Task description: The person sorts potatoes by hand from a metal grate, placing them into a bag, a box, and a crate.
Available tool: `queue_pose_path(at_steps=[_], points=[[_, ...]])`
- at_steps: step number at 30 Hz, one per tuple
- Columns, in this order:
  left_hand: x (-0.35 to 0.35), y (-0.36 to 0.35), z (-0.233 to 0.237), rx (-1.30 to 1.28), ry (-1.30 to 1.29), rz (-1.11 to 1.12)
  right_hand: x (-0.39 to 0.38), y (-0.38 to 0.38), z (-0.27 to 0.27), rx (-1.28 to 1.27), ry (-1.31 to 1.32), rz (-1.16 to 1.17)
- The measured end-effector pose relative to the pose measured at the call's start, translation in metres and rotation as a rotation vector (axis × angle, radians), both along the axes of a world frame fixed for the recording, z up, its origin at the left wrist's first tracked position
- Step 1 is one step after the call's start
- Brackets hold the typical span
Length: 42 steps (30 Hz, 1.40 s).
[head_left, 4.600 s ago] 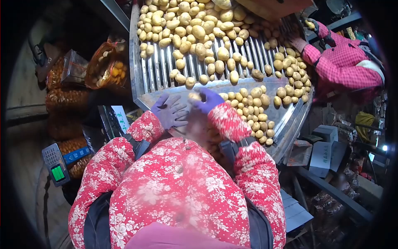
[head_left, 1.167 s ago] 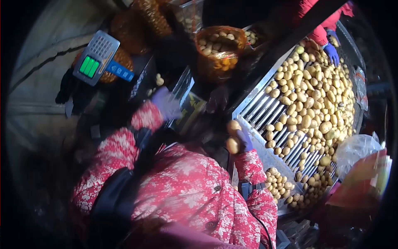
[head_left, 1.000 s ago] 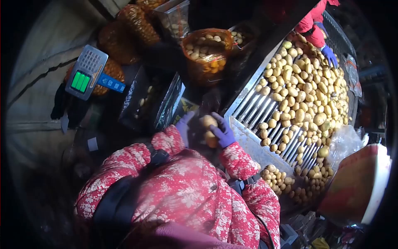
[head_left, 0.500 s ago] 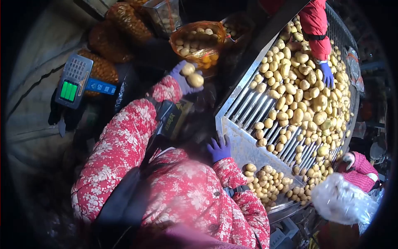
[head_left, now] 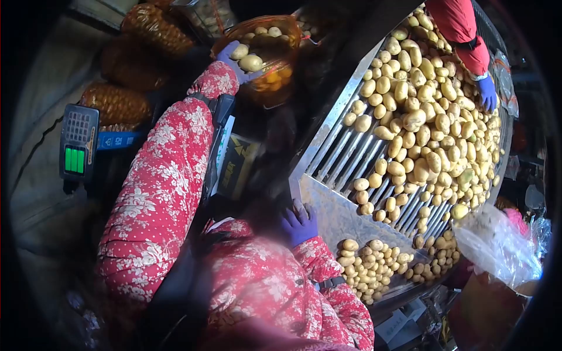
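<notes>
My left hand, in a purple glove, holds two potatoes at the near rim of an orange mesh bag. Pale potatoes lie inside the bag's mouth, and more yellow ones show through its lower side. My right hand, gloved in purple too, rests with fingers spread on the corner of the metal sorting table. It has nothing in it. Many potatoes are heaped on the table's bars, to the right of that hand, and smaller ones gather in the lower tray section.
At left stands a scale display with green digits, near filled mesh sacks. A co-worker's purple-gloved hand touches the potatoes at upper right. Clear plastic and a cardboard box are at lower right. A printed box sits below my left forearm.
My left hand has moved up and left to the mesh bag with the two potatoes. The co-worker's hand has shifted right. My right hand stays at the table's corner; the view has shifted somewhat.
</notes>
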State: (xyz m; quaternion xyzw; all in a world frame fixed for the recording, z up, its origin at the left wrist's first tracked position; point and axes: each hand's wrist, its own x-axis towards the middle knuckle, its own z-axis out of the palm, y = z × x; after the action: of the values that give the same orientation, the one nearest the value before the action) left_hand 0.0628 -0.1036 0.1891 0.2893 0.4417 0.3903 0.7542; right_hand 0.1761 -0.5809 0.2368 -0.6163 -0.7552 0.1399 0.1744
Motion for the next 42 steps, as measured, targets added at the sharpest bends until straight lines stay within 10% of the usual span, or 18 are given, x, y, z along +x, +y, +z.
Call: queue_pose_path(at_steps=[2,7,12,23,25,29,32,34,35,37,42], points=[[0.004,0.033,-0.020,-0.185,-0.151,0.089,0.001,-0.001,-0.001,-0.028,-0.003,0.011],[-0.015,0.123,-0.060,0.342,0.581,-0.453,0.001,-0.004,-0.006,-0.052,-0.014,0.023],[0.043,0.137,-0.199,1.059,1.892,-0.573,0.003,0.001,-0.003,-0.020,0.005,0.024],[-0.005,0.102,-0.178,0.835,1.495,-0.519,0.002,-0.008,-0.008,-0.077,0.012,0.022],[0.014,0.071,-0.111,0.647,1.723,-0.493,-0.002,-0.008,-0.018,-0.041,-0.055,0.023],[0.050,0.027,-0.082,1.180,1.286,-0.385,-0.016,-0.017,-0.043,0.112,-0.026,-0.064],[0.112,-0.155,0.034,1.569,0.739,-0.475,-0.014,-0.009,-0.047,0.411,0.133,-0.094],[0.133,-0.221,0.034,1.745,0.701,-0.493,-0.016,-0.007,-0.061,0.375,0.659,-0.122],[0.138,-0.252,0.042,1.579,0.929,-0.624,-0.002,-0.010,-0.026,0.425,-0.061,-0.069],[0.139,-0.279,0.038,1.704,1.490,-0.799,0.012,-0.041,-0.019,0.443,-0.164,-0.236],[0.149,-0.232,-0.036,1.812,1.100,-0.718,0.036,-0.156,0.021,0.231,-0.322,-0.609]])
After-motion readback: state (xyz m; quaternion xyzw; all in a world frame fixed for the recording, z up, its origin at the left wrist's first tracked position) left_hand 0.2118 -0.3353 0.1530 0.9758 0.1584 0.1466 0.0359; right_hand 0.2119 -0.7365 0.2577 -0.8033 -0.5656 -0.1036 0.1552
